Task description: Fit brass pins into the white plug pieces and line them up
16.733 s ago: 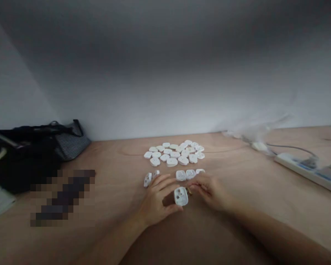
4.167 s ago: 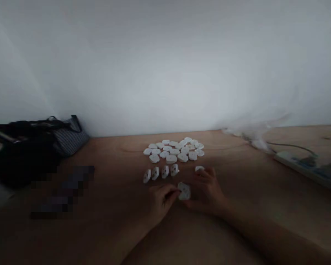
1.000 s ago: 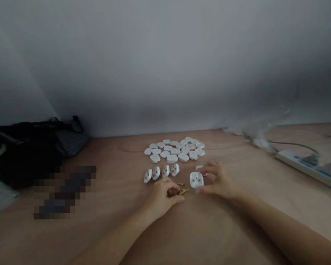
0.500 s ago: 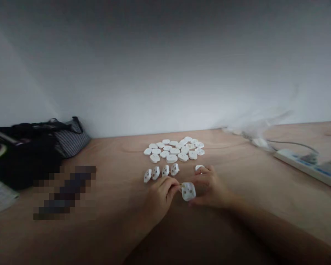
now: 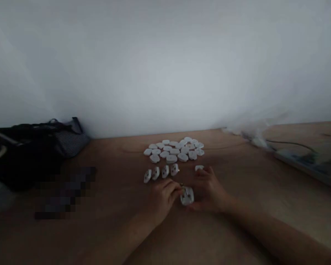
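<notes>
Head view: the left hand and the right hand now meet at one white plug; a second ago they were apart, the left beside brass bits on the table. That puts the work in hand at the plug itself. It sits between the right thumb and fingers, held by its right side. The left fingers bunch close at its left rim; too dim to tell whether they grip anything. A brass bit shows just behind the plug. Beyond, the row of four plugs and the cluster of white pieces look unchanged, as does the lone white piece near the right fingers.
</notes>
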Demonstrator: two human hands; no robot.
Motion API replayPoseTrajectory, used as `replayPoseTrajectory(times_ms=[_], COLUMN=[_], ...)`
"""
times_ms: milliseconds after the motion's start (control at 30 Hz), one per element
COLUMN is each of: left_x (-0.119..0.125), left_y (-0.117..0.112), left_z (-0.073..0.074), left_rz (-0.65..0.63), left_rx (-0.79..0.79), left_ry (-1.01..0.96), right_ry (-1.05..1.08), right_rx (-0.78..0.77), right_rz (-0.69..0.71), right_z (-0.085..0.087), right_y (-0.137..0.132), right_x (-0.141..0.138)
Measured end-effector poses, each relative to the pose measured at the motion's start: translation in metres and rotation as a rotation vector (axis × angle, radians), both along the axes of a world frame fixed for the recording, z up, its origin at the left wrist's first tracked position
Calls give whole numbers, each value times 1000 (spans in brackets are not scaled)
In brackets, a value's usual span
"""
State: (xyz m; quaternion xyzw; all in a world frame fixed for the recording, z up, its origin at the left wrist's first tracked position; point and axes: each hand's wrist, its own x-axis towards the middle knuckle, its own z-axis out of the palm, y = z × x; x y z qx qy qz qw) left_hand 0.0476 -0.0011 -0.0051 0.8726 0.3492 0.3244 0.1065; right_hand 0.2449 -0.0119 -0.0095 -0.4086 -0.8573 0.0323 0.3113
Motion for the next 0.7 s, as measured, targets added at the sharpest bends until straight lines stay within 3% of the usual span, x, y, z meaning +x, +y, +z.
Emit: replayPoseTrajectory(times_ms=[300,500,700], left_x=[-4,1,-1], left_y=[3,0,3], left_z=[4,4,-1], left_rz=[-79,-52,40], left_rx=[-100,-160,-538], left_ry=[-88,-157,-332], right_ry=[-23,8,73], right_rx=[-25,-43,-6], right_rz=[67,78,99], right_z=[2,1,4], right_y=[-2,-3,-5], right_x=[-1,-3,-3])
